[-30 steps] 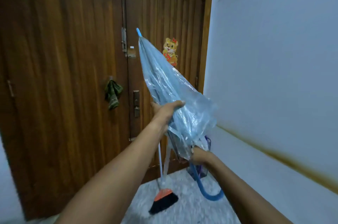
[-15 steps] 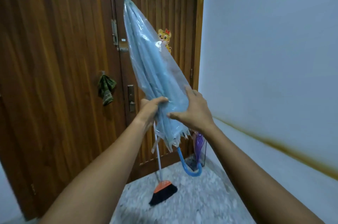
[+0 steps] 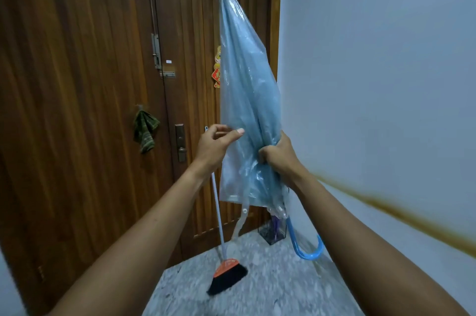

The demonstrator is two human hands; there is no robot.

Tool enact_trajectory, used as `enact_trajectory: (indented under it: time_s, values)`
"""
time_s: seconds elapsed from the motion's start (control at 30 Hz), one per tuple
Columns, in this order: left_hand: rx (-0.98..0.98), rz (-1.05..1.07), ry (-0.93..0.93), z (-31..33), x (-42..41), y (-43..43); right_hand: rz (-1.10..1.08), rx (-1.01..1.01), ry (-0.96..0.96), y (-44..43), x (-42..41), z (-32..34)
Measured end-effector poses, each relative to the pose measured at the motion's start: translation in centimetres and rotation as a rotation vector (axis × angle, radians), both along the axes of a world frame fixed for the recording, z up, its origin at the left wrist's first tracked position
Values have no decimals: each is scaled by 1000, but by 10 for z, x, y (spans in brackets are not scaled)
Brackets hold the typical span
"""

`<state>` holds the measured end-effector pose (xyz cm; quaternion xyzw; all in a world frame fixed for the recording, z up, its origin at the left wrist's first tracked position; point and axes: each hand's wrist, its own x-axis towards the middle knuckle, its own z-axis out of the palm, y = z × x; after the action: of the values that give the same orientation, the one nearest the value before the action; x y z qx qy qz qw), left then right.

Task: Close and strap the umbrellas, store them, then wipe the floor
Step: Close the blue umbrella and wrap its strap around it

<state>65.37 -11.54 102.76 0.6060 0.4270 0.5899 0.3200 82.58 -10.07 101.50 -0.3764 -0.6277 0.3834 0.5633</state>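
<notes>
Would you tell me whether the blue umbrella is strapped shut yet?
Not yet: the umbrella is folded, but its strap dangles loose below.

Speckled grey floor [image 3: 270, 290], broom [image 3: 228, 277] bristles, clear umbrella stand [image 3: 273, 234]

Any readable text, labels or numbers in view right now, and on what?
None can be read.
Red and gold door sticker: mostly hidden behind the umbrella, characters illegible.
Small white tag on the door: too small.
Broom head: orange part bears a mark, blurred.

umbrella [image 3: 247, 99] before door [image 3: 103, 83] | broom [image 3: 226, 274] below-left | stand [image 3: 273, 234] behind
</notes>
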Motion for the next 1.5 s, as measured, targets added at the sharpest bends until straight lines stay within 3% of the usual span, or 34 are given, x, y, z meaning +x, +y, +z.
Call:
enact_trajectory:
  time_s: [0.1,0.2,0.37,0.47,0.57,0.63,0.7,0.77,0.87,0.93,1.0,1.03,1.07,1.13,1.2,1.3,1.4,1.43,1.5]
  values:
    - [-206,-240,-28,0,1,-1,92,-114,25,-13,6,16]
    - [-198,-485,-113,9,16,-14,196,-149,-41,-27,4,22]
    - [-249,-359,-390,11,33,-17,298,-121,-186,-28,2,19]
    - [-248,-272,-549,6,36,-15,44,78,-317,-27,5,12]
    - [-198,-174,-685,5,44,-18,172,109,-340,-30,9,5]
    - [-255,-193,-770,6,48,-22,143,122,-574,-28,10,0]
    - [-320,-238,-785,8,49,-28,-44,183,-803,-30,11,2]
    - [-314,-274,-613,10,45,-34,-151,207,-861,-30,16,9]
    - [-319,-237,-25,10,28,-45,-198,214,-917,-27,34,24]
    - [-211,97,468,7,20,-54,-213,226,-1022,-24,47,37]
    - [194,647,934,6,20,-66,-205,247,-1151,-24,51,49]
    - [407,790,1060,7,22,-71,-203,275,-1206,-25,49,56]
    - [512,823,1167,4,24,-69,-202,304,-1260,-26,45,61]
    - [407,683,1366,3,28,-63,-194,350,-1353,-29,31,69]
    - [281,579,1356,-2,27,-53,-177,390,-1414,-29,18,71]
    - [356,633,1216,-14,23,-43,-200,471,-1459,-32,8,72]
    - [326,713,1035,-14,16,-45,-499,748,-1475,-31,10,64]
    - [274,726,942,-16,13,-44,-576,804,-1393,-31,12,60]
    - [172,717,748,-21,8,-44,-550,840,-1036,-34,16,47]
